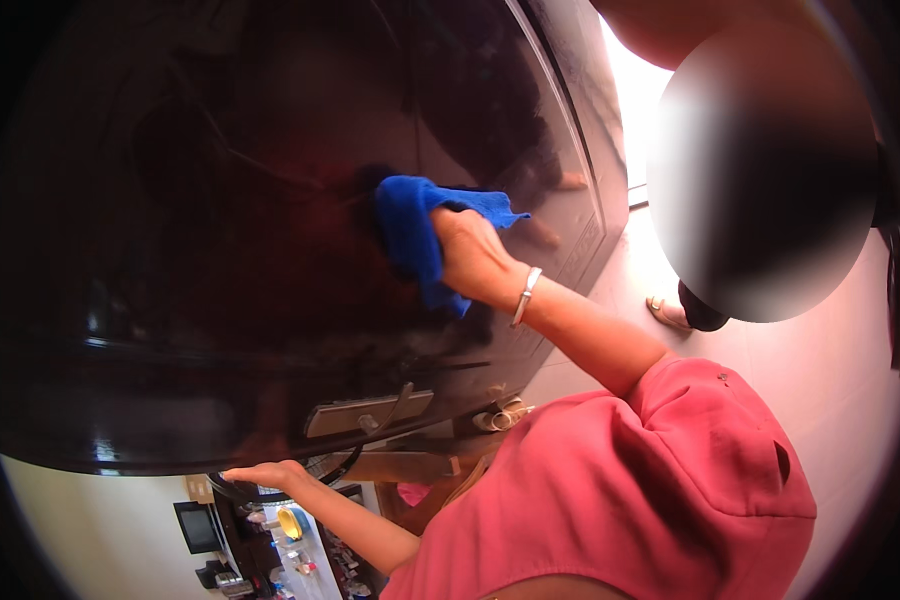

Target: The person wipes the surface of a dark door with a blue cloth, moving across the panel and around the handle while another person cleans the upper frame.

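Note:
My right hand (469, 247), with a silver-coloured bracelet at its wrist, grips a bunched blue cloth (409, 217). The cloth lies against a large, dark, glossy panel (270, 247) that shows reflections; part of it hangs loose beyond my fingers. Lower left, my left hand (266, 474) is at the panel's lower edge with its fingers extended; no object shows in it, and whether it touches the edge is unclear. A pale flat piece with a curved bar (367, 415) shows near the panel's lower edge, between my arms.
Shoes (504, 415) lie beyond the panel's lower corner. Another person's foot (667, 311) stands on the tiled floor (787, 375) at right, where a blurred oval hides much of the view. Lower left are a monitor (197, 527), a yellow container (291, 523) and shelves with small items.

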Action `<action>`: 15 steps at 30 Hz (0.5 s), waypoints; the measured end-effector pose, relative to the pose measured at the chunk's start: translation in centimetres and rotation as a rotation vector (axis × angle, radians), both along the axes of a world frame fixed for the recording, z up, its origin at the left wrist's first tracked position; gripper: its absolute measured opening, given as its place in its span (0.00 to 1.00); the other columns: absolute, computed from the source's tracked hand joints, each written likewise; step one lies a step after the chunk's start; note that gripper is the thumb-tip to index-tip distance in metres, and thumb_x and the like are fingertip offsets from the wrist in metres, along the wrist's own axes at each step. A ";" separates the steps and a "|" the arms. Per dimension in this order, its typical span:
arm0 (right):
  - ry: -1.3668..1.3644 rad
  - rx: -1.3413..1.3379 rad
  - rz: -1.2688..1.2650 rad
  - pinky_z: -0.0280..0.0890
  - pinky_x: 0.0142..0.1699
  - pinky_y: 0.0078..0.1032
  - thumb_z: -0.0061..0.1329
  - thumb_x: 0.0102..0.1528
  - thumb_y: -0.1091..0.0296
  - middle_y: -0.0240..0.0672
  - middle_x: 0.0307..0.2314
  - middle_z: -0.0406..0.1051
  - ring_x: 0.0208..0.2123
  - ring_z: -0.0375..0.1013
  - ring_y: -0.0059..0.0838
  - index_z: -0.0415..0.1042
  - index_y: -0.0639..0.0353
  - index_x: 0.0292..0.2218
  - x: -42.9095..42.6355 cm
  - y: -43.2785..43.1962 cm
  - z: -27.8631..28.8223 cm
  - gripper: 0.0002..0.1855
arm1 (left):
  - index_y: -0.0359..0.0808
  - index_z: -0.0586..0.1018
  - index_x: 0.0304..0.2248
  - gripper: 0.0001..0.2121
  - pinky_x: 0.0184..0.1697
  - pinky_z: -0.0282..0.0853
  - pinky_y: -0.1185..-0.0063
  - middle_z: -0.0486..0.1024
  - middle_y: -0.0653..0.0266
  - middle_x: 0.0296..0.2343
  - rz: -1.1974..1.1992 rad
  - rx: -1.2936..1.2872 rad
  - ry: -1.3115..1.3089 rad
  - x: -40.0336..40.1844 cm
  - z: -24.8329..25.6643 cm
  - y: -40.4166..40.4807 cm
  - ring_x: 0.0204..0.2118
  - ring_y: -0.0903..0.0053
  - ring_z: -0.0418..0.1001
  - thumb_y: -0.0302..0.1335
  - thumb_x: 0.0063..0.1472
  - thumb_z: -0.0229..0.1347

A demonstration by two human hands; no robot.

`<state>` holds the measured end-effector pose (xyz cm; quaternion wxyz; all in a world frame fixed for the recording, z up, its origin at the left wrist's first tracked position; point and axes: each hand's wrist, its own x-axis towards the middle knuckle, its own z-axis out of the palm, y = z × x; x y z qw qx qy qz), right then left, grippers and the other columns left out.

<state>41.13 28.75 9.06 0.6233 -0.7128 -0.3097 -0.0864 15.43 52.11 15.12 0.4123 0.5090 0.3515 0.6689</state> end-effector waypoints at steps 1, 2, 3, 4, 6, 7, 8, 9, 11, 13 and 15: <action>0.023 -0.024 0.010 0.58 0.25 0.25 0.42 0.39 0.74 0.48 0.18 0.63 0.23 0.65 0.42 0.62 0.65 0.26 0.2 -0.5 -0.1 0.08 | 0.32 0.43 0.48 0.35 0.51 0.41 0.76 0.40 0.59 0.48 0.006 0.023 -0.006 -0.2 -0.1 0.1 0.50 0.71 0.43 0.54 0.49 0.28; 0.057 0.172 0.019 0.58 0.24 0.25 0.43 0.39 0.73 0.47 0.17 0.63 0.22 0.65 0.41 0.62 0.65 0.25 0.5 -0.1 -0.9 0.08 | 0.30 0.44 0.47 0.36 0.50 0.43 0.76 0.42 0.57 0.48 0.011 0.046 -0.012 -0.3 -0.2 0.2 0.49 0.70 0.45 0.54 0.48 0.29; 0.050 0.193 0.013 0.58 0.24 0.25 0.43 0.38 0.73 0.47 0.17 0.63 0.21 0.65 0.40 0.62 0.65 0.25 0.5 0.0 -0.9 0.08 | 0.30 0.44 0.47 0.36 0.50 0.43 0.76 0.42 0.57 0.48 0.031 0.060 0.008 -0.1 -0.2 -0.1 0.49 0.70 0.45 0.54 0.49 0.29; 0.043 0.214 0.007 0.58 0.23 0.25 0.43 0.38 0.73 0.47 0.17 0.63 0.20 0.65 0.40 0.63 0.65 0.24 0.4 0.3 -0.8 0.08 | 0.29 0.44 0.47 0.36 0.50 0.43 0.76 0.42 0.57 0.48 0.050 0.074 0.027 0.1 0.0 -0.6 0.49 0.70 0.46 0.54 0.49 0.29; 0.006 0.193 -0.005 0.58 0.23 0.25 0.45 0.37 0.73 0.47 0.17 0.64 0.19 0.65 0.40 0.63 0.66 0.24 -0.7 0.0 0.3 0.09 | 0.29 0.45 0.47 0.36 0.50 0.43 0.77 0.42 0.57 0.48 0.053 0.082 0.036 0.3 0.1 -1.2 0.49 0.70 0.46 0.53 0.49 0.29; 0.024 0.143 0.017 0.59 0.23 0.26 0.44 0.37 0.73 0.48 0.17 0.64 0.20 0.65 0.41 0.62 0.66 0.24 -0.6 0.0 0.2 0.09 | 0.29 0.45 0.47 0.36 0.50 0.43 0.77 0.42 0.57 0.48 0.036 0.076 0.025 0.3 0.0 -1.4 0.49 0.70 0.46 0.53 0.49 0.30; 0.043 0.094 0.038 0.59 0.24 0.28 0.43 0.38 0.73 0.49 0.17 0.63 0.21 0.64 0.43 0.62 0.66 0.25 -0.5 -0.2 -0.1 0.09 | 0.29 0.45 0.47 0.35 0.50 0.44 0.77 0.42 0.57 0.48 0.019 0.070 0.015 0.3 -0.1 -1.4 0.49 0.70 0.46 0.53 0.49 0.30; 0.062 0.049 0.058 0.59 0.25 0.29 0.42 0.38 0.73 0.50 0.17 0.63 0.21 0.64 0.45 0.62 0.66 0.25 -0.4 -0.4 -0.3 0.09 | 0.29 0.44 0.47 0.36 0.50 0.43 0.77 0.42 0.57 0.48 0.034 0.056 0.010 0.2 -0.1 -1.4 0.49 0.71 0.46 0.53 0.49 0.30; 0.121 0.199 0.144 0.60 0.26 0.28 0.43 0.39 0.70 0.49 0.19 0.64 0.23 0.64 0.44 0.62 0.66 0.28 -0.3 -1.2 0.0 0.12 | 0.28 0.44 0.47 0.36 0.50 0.42 0.77 0.41 0.57 0.48 0.066 0.026 0.001 0.0 -0.2 -1.4 0.49 0.72 0.45 0.53 0.49 0.30; 0.062 0.246 0.068 0.60 0.26 0.28 0.43 0.38 0.71 0.50 0.19 0.64 0.24 0.64 0.45 0.61 0.66 0.29 -0.2 0.0 -0.3 0.13 | 0.28 0.43 0.47 0.36 0.51 0.40 0.78 0.40 0.58 0.48 0.096 0.056 0.008 0.1 -0.1 -1.2 0.50 0.73 0.44 0.52 0.49 0.30; -0.055 0.205 0.011 0.59 0.27 0.28 0.42 0.37 0.72 0.51 0.20 0.64 0.24 0.64 0.46 0.61 0.66 0.30 -1.3 0.8 -0.1 0.14 | 0.31 0.41 0.47 0.35 0.51 0.35 0.78 0.36 0.60 0.49 0.085 0.072 0.024 -0.3 -0.1 -0.4 0.51 0.75 0.39 0.52 0.49 0.29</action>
